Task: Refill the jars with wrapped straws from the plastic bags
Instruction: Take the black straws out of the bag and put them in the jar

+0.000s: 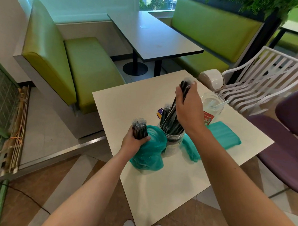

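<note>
Two hands gripped wrapped straws: the left hand (133,143) clutched a bundle (139,130) above the teal bag (149,155); the right hand (187,107) pinched straws (171,117) over the jar (173,142).

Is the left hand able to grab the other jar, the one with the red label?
Probably not right now. The left hand grips a bundle of straws, and the jar with the red label stands across the table behind the right hand.
</note>
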`<move>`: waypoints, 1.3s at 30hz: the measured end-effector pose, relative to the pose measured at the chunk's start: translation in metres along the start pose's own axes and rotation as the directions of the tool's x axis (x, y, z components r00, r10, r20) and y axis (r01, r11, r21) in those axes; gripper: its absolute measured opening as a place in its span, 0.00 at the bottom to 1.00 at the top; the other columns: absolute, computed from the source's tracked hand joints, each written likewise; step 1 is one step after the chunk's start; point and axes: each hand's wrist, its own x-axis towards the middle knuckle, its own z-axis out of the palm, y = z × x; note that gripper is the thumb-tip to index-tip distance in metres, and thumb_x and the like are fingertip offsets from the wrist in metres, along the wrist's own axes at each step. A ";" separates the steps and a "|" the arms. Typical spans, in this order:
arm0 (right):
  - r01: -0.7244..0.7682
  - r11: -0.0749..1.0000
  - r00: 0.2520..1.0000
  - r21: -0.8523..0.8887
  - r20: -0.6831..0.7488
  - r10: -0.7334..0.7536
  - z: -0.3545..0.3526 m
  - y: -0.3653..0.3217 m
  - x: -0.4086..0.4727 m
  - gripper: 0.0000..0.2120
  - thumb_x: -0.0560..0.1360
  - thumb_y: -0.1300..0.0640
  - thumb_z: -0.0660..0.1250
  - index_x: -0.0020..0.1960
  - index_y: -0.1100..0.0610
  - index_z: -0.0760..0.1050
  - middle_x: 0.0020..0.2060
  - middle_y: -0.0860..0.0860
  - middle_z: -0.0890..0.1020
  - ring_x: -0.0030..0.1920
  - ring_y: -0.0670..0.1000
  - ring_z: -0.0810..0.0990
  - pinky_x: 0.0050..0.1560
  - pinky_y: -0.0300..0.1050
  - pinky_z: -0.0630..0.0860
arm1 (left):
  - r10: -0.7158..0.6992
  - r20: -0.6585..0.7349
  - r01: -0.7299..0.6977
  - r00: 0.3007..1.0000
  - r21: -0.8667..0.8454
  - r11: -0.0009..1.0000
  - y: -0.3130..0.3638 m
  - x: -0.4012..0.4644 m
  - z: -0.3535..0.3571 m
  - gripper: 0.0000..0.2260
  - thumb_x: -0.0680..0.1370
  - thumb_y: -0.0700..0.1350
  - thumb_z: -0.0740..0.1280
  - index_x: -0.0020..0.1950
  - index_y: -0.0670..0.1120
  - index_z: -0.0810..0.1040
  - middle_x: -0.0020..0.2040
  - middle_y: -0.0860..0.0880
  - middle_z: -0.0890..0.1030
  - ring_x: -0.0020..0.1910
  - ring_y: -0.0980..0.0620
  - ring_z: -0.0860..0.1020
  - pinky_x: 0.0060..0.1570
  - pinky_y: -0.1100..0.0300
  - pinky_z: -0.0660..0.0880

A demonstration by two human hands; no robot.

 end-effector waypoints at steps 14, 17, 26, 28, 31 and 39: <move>-0.168 0.976 0.910 -0.135 0.359 0.207 0.056 0.043 -0.001 0.18 0.77 0.52 0.68 0.63 0.59 0.74 0.51 0.59 0.82 0.48 0.59 0.83 0.51 0.57 0.80 | 0.001 -0.007 -0.001 1.000 0.010 1.000 -0.002 0.002 0.000 0.30 0.69 0.48 0.79 0.67 0.50 0.71 0.60 0.51 0.79 0.59 0.48 0.77 0.63 0.48 0.74; -0.129 0.976 0.921 -0.173 0.344 0.182 0.058 0.041 0.001 0.23 0.74 0.52 0.72 0.65 0.59 0.73 0.56 0.57 0.79 0.55 0.56 0.79 0.55 0.48 0.76 | 0.004 0.001 -0.004 1.000 0.015 1.000 -0.002 0.003 -0.001 0.30 0.69 0.48 0.78 0.68 0.50 0.71 0.60 0.51 0.80 0.59 0.48 0.77 0.62 0.49 0.74; -0.022 0.988 0.960 -0.150 0.273 0.063 0.062 0.045 -0.004 0.08 0.79 0.60 0.65 0.55 0.62 0.79 0.57 0.56 0.75 0.53 0.53 0.76 0.53 0.38 0.68 | -0.009 0.008 0.009 1.000 0.022 1.000 -0.003 0.004 -0.003 0.30 0.69 0.48 0.78 0.68 0.50 0.71 0.59 0.51 0.79 0.59 0.48 0.77 0.62 0.49 0.74; -0.025 0.984 0.954 -0.178 0.289 0.077 0.064 0.051 -0.008 0.09 0.79 0.60 0.65 0.54 0.63 0.79 0.58 0.56 0.75 0.53 0.54 0.78 0.52 0.38 0.68 | -0.004 0.007 0.004 1.000 0.017 1.000 -0.004 0.004 -0.004 0.30 0.69 0.48 0.78 0.68 0.49 0.71 0.60 0.51 0.79 0.59 0.48 0.77 0.63 0.49 0.74; 0.011 0.984 0.953 -0.175 0.299 0.043 0.061 0.051 -0.012 0.11 0.78 0.57 0.67 0.57 0.62 0.79 0.58 0.54 0.72 0.51 0.53 0.79 0.51 0.37 0.70 | -0.003 0.015 0.002 1.000 0.031 1.000 -0.003 0.003 -0.005 0.30 0.70 0.47 0.78 0.68 0.49 0.71 0.60 0.51 0.79 0.59 0.49 0.77 0.62 0.50 0.74; 0.175 0.976 0.980 -0.126 0.114 -0.161 0.057 0.038 -0.040 0.08 0.77 0.57 0.67 0.55 0.52 0.79 0.55 0.46 0.72 0.42 0.41 0.72 0.40 0.40 0.74 | 0.025 -0.030 -0.021 0.999 0.125 0.992 0.002 -0.001 -0.009 0.26 0.68 0.50 0.79 0.54 0.48 0.65 0.60 0.48 0.67 0.57 0.51 0.72 0.64 0.53 0.71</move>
